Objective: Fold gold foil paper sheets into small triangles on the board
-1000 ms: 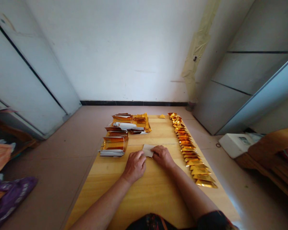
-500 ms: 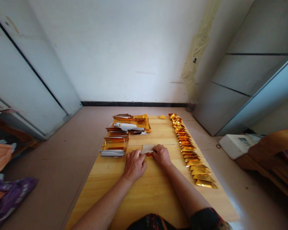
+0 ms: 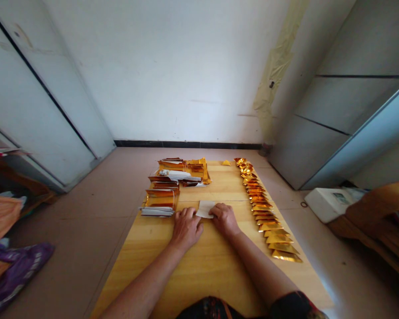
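Note:
A small sheet of foil paper (image 3: 205, 209) lies on the wooden table between my hands, its pale grey side facing up. My left hand (image 3: 187, 227) is at its left edge with curled fingers, thumb and fingertips pinching the near left corner. On the opposite edge my right hand (image 3: 224, 219) grips the paper, fingers bent and knuckles raised. Stacks of gold-and-white foil paper (image 3: 159, 200) stand left of my left hand. Down the table's right side runs a row of folded gold foil pieces (image 3: 261, 207), overlapping one another. The undersides of my fingertips are hidden.
The wooden table (image 3: 186, 274) reaches from my body toward a white wall. More foil paper stacks (image 3: 186, 170) lie at its far left, and one loose gold piece (image 3: 225, 162) at the far edge. A white box (image 3: 329, 204) sits to the right, a purple bag (image 3: 23, 270) to the left.
The near edge of the sheet, earlier folded up with a gold strip showing, now lies flatter with only the pale side visible. My hands have barely shifted; the view moved slightly.

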The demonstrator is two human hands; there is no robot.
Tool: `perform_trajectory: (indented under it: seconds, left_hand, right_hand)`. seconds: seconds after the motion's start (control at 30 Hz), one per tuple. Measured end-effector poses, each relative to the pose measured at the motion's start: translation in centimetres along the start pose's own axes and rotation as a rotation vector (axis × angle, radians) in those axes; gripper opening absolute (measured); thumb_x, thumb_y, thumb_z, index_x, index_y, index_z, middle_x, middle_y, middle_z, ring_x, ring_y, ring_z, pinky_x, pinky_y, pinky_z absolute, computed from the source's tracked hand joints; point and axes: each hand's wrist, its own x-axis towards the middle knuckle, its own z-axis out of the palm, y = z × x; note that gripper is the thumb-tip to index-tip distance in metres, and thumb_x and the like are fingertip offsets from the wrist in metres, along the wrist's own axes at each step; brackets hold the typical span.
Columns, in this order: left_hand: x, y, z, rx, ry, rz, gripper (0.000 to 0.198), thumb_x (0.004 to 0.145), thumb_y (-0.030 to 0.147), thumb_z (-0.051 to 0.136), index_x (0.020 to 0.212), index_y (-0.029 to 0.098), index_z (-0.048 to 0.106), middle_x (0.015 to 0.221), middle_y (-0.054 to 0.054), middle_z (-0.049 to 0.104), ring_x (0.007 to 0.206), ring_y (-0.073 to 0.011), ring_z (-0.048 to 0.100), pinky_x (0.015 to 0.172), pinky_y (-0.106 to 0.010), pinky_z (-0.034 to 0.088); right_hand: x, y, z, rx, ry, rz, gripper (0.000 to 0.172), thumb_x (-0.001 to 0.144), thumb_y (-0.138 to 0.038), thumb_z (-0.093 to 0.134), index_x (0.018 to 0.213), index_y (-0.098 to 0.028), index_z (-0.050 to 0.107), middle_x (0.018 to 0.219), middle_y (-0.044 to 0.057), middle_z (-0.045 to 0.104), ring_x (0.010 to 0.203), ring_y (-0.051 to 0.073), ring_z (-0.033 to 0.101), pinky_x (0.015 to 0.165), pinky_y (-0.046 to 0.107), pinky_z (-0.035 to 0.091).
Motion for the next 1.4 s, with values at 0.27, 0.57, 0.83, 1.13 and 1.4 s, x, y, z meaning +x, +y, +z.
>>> perform_trajectory:
  seconds: [0.27,0.57,0.83,1.13,1.4]
  left_hand:
    - [-0.8,-1.7,-0.3,-0.116,0.055,0.049,0.016,0.078,0.020,0.053,0.087,0.022,0.066,0.097,-0.007,0.059,0.095,-0.0218,0.052,0.084,-0.039,0.041]
    - [-0.1,0.3,-0.1,-0.168,0.052,0.214,0.036,0.078,0.013,0.050,0.113,0.019,0.059,0.119,-0.008,0.060,0.115,-0.0232,0.048,0.101,-0.042,0.039]
    - [-0.4,0.0,1.1,-0.082,-0.060,0.130,0.040,0.080,0.023,0.054,0.120,0.018,0.054,0.128,-0.010,0.055,0.118,-0.0247,0.048,0.099,-0.043,0.038]
    - [-0.3,0.6,0.3,-0.041,-0.076,0.111,0.038,0.082,0.027,0.052,0.119,0.022,0.053,0.129,-0.008,0.054,0.118,-0.0232,0.047,0.099,-0.043,0.033]
    - [-0.2,0.5,0.1,-0.021,-0.099,0.142,0.039,0.081,0.027,0.054,0.120,0.032,0.052,0.126,-0.006,0.053,0.117,-0.0241,0.046,0.099,-0.049,0.029]
  right_hand:
    - [-0.7,-0.2,0.2,-0.109,-0.003,-0.118,0.019,0.084,-0.012,0.048,0.086,-0.021,0.065,0.089,0.005,0.061,0.089,0.018,0.049,0.079,0.029,0.031]
    - [-0.9,-0.1,0.4,-0.142,0.004,-0.134,0.014,0.087,-0.021,0.050,0.085,-0.021,0.063,0.090,0.004,0.059,0.087,0.017,0.047,0.077,0.028,0.030]
    - [-1.3,0.1,-0.1,-0.091,0.010,-0.182,0.016,0.087,-0.018,0.050,0.096,-0.021,0.064,0.094,0.004,0.060,0.090,0.017,0.047,0.082,0.029,0.031]
    - [-2.4,1.7,0.1,-0.038,0.085,-0.226,0.019,0.089,-0.018,0.049,0.097,-0.022,0.065,0.100,0.006,0.063,0.091,0.019,0.050,0.082,0.031,0.037]
    - [1.0,1.7,-1.0,-0.056,0.069,0.095,0.031,0.088,-0.024,0.047,0.117,-0.021,0.057,0.123,0.009,0.055,0.109,0.022,0.046,0.087,0.034,0.038]
